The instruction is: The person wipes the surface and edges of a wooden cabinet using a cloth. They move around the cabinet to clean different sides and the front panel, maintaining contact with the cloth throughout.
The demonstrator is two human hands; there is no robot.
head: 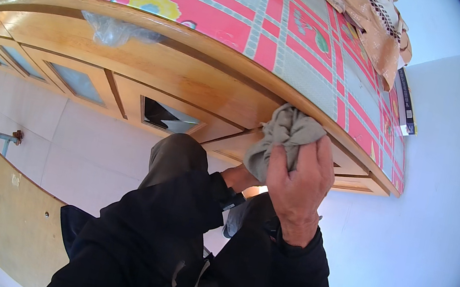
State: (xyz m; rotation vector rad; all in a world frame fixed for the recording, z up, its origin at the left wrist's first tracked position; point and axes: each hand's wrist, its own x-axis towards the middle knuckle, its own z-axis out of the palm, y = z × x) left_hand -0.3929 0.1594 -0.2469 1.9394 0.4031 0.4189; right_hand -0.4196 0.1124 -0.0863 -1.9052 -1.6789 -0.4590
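Note:
My right hand (302,181) grips a crumpled grey-green cloth (291,129) against the upper front of a wooden cabinet (205,77), just below its top edge. Most of my left hand (240,177) is hidden behind the cloth and my right hand. Only its wrist side shows, low in front of the cabinet doors, so whether it holds anything cannot be seen. Nearby, a cabinet door has a panel (165,116) with a dark, jagged opening that looks like broken glass.
A pink and pale checked tablecloth (235,10) covers the cabinet top. Clear plastic film (118,31) hangs from its front edge. Brown patterned fabric (371,25) and a box (406,105) lie at the right end, beside a white wall (440,180). A wooden board (4,196) stands lower left.

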